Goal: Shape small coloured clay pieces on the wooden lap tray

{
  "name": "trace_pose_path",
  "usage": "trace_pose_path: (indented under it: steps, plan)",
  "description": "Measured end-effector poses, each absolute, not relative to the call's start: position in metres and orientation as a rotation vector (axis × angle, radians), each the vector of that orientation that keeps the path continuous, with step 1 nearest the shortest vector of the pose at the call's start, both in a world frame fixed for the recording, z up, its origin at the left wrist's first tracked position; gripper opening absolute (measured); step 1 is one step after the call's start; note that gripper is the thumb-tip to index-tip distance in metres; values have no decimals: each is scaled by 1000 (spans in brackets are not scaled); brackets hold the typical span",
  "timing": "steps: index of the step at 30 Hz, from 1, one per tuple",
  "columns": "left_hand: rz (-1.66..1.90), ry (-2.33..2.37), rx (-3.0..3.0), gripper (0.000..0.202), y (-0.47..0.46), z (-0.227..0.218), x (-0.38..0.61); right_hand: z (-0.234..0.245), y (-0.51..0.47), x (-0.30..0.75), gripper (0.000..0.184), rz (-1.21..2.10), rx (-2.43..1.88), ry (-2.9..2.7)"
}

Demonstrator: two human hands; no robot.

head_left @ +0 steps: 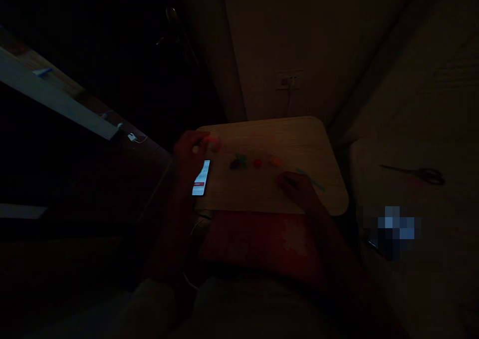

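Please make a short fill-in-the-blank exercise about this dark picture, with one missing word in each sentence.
The hand nearer the lit smartphone is the person's ____ one. The small piece between the orange one and the green one is ____. The scissors lie to the ____ of the wooden board in this view.

Missing words: left; red; right.

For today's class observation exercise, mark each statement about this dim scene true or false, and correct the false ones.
1. A smartphone lies lit at the left edge of the wooden board. True.
2. The scissors lie on the board. False: the scissors lie on the pale surface to its right.
3. A small red piece sits between a green-and-dark piece and an orange piece. True.
4. The right hand is beside the smartphone. False: the left hand is; the right hand is near a pale blue strip.
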State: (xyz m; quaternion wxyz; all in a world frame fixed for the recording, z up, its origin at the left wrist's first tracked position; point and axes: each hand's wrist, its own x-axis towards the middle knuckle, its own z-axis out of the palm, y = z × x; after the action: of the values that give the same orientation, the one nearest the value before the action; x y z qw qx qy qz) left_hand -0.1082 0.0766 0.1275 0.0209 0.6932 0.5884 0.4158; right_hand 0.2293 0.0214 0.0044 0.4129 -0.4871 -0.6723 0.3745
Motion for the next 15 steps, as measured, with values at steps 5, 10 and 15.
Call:
trace_pose_path:
  steps: [5, 10, 15]
  plan:
    - [887, 2048, 2203, 21, 130, 140, -150, 5, 23, 229, 32, 927, -1216, -1718]
    - [533, 2070, 2170, 14, 167, 135, -152, 5, 25, 229, 30, 950, -1194, -1745]
    - [28, 2134, 2322, 17, 187, 133, -142, 1, 26, 228, 28, 945, -1183, -1738]
